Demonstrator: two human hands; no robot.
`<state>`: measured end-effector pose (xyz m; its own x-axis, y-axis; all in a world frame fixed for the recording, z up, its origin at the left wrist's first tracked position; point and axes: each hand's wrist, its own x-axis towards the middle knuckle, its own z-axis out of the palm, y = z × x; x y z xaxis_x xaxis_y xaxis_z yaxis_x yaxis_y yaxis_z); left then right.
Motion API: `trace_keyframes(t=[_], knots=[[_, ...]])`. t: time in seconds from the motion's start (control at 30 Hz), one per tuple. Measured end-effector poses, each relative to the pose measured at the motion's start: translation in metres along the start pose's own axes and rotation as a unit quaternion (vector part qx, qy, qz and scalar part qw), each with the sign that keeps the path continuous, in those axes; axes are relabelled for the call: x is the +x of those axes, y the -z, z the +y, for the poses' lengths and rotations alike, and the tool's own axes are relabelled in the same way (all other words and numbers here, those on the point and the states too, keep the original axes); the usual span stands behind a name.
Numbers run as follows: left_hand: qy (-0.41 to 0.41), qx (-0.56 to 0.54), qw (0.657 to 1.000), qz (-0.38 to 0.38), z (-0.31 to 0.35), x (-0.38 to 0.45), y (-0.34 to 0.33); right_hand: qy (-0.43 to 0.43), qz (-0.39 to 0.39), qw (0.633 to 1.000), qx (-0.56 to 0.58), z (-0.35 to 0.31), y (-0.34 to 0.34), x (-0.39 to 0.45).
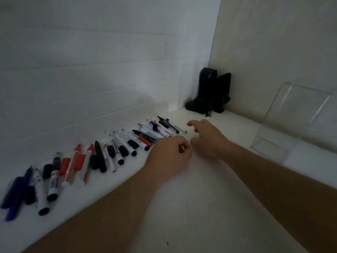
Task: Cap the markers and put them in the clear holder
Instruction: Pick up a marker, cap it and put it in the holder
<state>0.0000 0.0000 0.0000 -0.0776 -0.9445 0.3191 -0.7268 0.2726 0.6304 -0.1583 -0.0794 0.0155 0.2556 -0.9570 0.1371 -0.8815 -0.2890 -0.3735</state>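
The tabletop (191,207) is big and white. A long row of markers (116,150) lies on it, from far left of the left hand (169,154) up to just past its knuckles. Many have bare tips, and loose caps (133,144) lie among them.

The left hand is curled, its fingers tucked in at the near end of the row. It may pinch something small, but I cannot tell. The right hand (206,137) is spread wide, fingers apart, holding nothing, just right of the far markers.

A good way, I think: pick one marker and a cap of the same color, push the cap on tight, then carry it over. The holder (273,145) is clear and hard to see. It sits well to the right of the right hand, so reach with care.

Two black speakers (209,92) stand in the corner beyond both hands. They are not in the way.
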Motion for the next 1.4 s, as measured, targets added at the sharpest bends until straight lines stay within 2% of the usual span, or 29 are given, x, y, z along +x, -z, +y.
trace_keyframes(t=[0.13, 0.2, 0.3, 0.47, 0.7, 0.8, 0.93, 1.03, 1.17, 1.27, 1.33, 1.4], knots=[[0.042, -0.094, 0.994, 0.025, -0.008, 0.007, -0.001, -0.002, -0.093, 0.994, 0.051, -0.010, -0.002, 0.052], [0.042, -0.108, 0.993, 0.033, -0.011, 0.010, -0.003, 0.001, -0.114, 0.992, 0.046, -0.010, -0.008, 0.074], [0.046, -0.130, 0.990, 0.037, -0.015, 0.014, -0.006, 0.018, -0.118, 0.993, -0.012, -0.011, -0.018, 0.091], [0.044, -0.142, 0.988, 0.036, -0.014, 0.012, -0.005, 0.048, -0.118, 0.992, -0.023, -0.009, -0.019, 0.088], [0.025, -0.058, 0.995, 0.078, -0.017, 0.014, -0.008, 0.076, -0.123, 0.989, -0.033, 0.002, 0.002, 0.024], [0.000, 0.038, 0.998, 0.053, -0.017, 0.012, -0.012, 0.087, -0.092, 0.992, -0.030, 0.007, 0.004, -0.011], [-0.047, 0.110, 0.993, 0.005, -0.011, 0.008, -0.014, 0.113, -0.046, 0.993, -0.011, 0.013, 0.003, -0.047], [-0.065, 0.128, 0.990, -0.012, -0.006, 0.005, -0.012, 0.089, 0.020, 0.996, 0.003, 0.016, 0.002, -0.068], [-0.033, 0.127, 0.991, -0.014, -0.003, 0.005, -0.009, -0.014, 0.065, 0.997, 0.026, 0.029, 0.014, -0.080], [-0.005, 0.094, 0.995, -0.023, -0.001, 0.005, -0.007, -0.047, 0.003, 0.999, 0.011, 0.043, 0.026, -0.075], [0.008, 0.050, 0.999, -0.020, -0.002, 0.005, -0.007, -0.045, -0.049, 0.996, -0.063, 0.051, 0.029, -0.070], [0.016, -0.015, 1.000, -0.001, -0.003, 0.006, -0.005, -0.038, -0.056, 0.991, -0.113, 0.053, 0.027, -0.070]])
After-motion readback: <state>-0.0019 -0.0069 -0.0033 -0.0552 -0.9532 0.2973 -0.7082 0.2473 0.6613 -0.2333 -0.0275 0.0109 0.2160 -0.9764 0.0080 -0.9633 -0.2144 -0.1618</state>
